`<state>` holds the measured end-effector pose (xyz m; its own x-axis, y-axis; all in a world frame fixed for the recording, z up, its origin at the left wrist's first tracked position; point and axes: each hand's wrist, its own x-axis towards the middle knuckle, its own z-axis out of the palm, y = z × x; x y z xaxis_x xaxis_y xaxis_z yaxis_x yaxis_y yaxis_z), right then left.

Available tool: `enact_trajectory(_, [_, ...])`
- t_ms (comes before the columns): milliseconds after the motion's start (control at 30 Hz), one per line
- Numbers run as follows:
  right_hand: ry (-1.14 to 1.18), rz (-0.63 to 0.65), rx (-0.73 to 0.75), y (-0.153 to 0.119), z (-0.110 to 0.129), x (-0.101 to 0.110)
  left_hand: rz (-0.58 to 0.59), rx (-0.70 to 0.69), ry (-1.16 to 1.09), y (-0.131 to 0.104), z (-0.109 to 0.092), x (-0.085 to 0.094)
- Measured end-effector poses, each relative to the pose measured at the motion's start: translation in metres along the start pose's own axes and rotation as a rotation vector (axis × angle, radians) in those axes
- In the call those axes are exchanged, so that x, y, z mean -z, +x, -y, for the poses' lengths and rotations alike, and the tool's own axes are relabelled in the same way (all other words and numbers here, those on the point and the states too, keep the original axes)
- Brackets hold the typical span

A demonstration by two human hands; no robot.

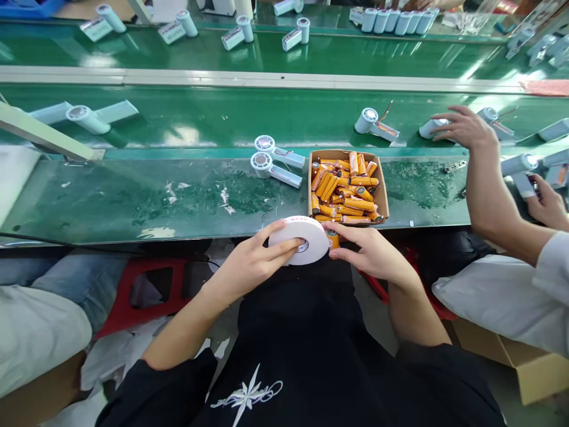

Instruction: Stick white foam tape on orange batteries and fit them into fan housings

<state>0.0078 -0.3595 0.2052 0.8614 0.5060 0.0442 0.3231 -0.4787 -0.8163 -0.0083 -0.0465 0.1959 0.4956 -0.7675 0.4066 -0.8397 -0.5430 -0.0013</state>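
Note:
My left hand [255,258] grips a roll of white tape [320,240], with fingers reaching over its flat face to the core. Close against the roll's right edge, my right hand [371,249] pinches an orange battery [333,238] between thumb and fingers. Just beyond both hands, at the bench edge, sits a cardboard box [386,196] filled with orange wired batteries [344,184]. Left of the box lie two pale blue handheld fan bodies [284,176], with round heads and open handles.
A co-worker's hand [466,127] reaches over a fan body on the green conveyor [231,115]; the co-worker's other hand [551,204] holds a fan part at right. More fan bodies [89,118] lie along the belt. Red stools [133,296] stand below the bench.

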Motion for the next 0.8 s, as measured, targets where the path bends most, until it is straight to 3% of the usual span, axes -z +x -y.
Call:
enact_trajectory(67, [0.129,0.04,-0.067,0.0,-0.005,0.0,-0.007,-0.008,0.033,0.003,-0.002,0.001])
enact_trajectory(133, [0.34,-0.032,-0.129,0.002,-0.012,-0.009,-0.031,0.01,0.08,0.006,-0.006,-0.002])
enact_trajectory(200, [0.553,-0.291,-0.149,0.007,-0.017,-0.027,-0.091,0.046,0.121,0.009,-0.012,-0.01])
enact_trajectory(333, [0.766,-0.967,-0.119,0.021,-0.014,-0.081,-0.298,0.195,0.057,0.016,-0.029,-0.039])
enact_trajectory(400, [0.828,-1.092,-0.125,0.026,-0.011,-0.1,-0.368,0.296,0.002,0.019,-0.041,-0.053])
enact_trajectory(467, [0.894,-1.044,-0.147,0.028,-0.013,-0.101,-0.379,0.379,-0.046,0.021,-0.056,-0.064])
enact_trajectory(567, [0.886,-0.934,-0.103,0.022,-0.023,-0.058,-0.296,0.336,-0.22,0.012,-0.074,-0.07])
enact_trajectory(633, [0.756,-1.049,0.048,0.01,-0.031,-0.011,-0.23,0.25,-0.296,-0.005,-0.069,-0.071])
enact_trajectory(700, [0.586,-1.249,0.225,-0.007,-0.037,0.034,-0.208,0.303,-0.235,-0.031,-0.041,-0.07])
enact_trajectory(800, [0.432,-1.29,0.228,-0.034,-0.044,0.064,-0.196,0.567,-0.065,-0.074,0.031,-0.063])
